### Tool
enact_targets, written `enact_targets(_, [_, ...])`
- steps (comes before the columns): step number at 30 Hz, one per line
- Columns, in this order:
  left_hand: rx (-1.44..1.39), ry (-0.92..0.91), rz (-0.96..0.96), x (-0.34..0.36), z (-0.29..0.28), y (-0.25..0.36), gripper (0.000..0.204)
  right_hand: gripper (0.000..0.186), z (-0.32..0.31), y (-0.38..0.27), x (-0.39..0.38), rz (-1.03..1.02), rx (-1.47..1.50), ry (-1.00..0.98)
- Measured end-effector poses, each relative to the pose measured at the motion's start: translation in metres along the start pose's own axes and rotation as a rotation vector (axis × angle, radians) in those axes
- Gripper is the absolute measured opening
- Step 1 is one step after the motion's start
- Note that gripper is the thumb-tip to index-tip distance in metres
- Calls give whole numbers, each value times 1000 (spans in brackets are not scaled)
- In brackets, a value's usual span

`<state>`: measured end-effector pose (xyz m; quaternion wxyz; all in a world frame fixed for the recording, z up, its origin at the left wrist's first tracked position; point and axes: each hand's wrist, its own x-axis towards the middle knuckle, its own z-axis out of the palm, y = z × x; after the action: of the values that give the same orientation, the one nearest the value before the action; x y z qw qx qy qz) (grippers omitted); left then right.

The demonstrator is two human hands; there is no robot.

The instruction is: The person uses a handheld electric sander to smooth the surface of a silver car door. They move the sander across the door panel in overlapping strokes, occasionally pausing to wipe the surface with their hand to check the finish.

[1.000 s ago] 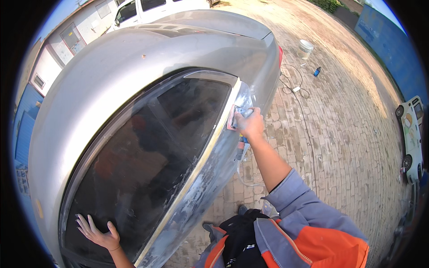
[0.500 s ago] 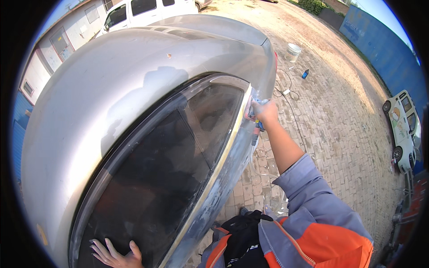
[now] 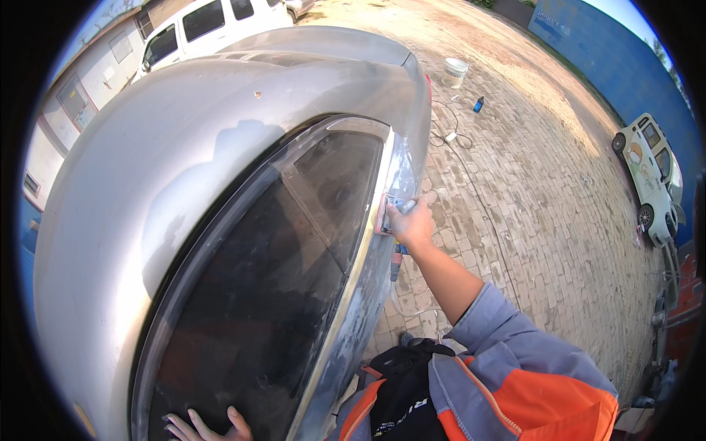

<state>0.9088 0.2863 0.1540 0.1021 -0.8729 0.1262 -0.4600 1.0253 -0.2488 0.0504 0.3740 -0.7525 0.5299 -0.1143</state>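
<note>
My right hand [image 3: 415,228] is closed around a small air sander [image 3: 387,212] with a pinkish pad. The pad rests on the sanded side of a silver car [image 3: 140,140], just beside the rear part of the side window. A hose fitting [image 3: 396,266] hangs below the tool. Along the window's lower edge runs a pale yellow strip [image 3: 344,294], likely masking tape. Grey and bluish sanded patches [image 3: 351,342] cover the body beneath it. My left hand [image 3: 212,430] lies with fingers spread on the dark window glass [image 3: 243,323], partly cut off by the lower edge.
Brick paving [image 3: 529,235] stretches to the right, with a cable [image 3: 479,197] lying across it. A white bucket [image 3: 455,71] and a blue bottle [image 3: 479,104] stand behind the car. A white van [image 3: 202,26] and a small white vehicle [image 3: 651,176] are parked farther off.
My right hand has drawn the sander nearer to me along the car's side, away from the window's rear corner. My left hand stays on the glass; the view has shifted slightly.
</note>
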Motion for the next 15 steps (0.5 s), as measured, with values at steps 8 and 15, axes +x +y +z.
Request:
enact_targets(8, [16,-22,5,3,-5,2,78,77,-7,-16,46,-61,107,49])
enact_targets(15, [13,8,14,5,-2,3,79,81,-19,-38,77,-49,106,32])
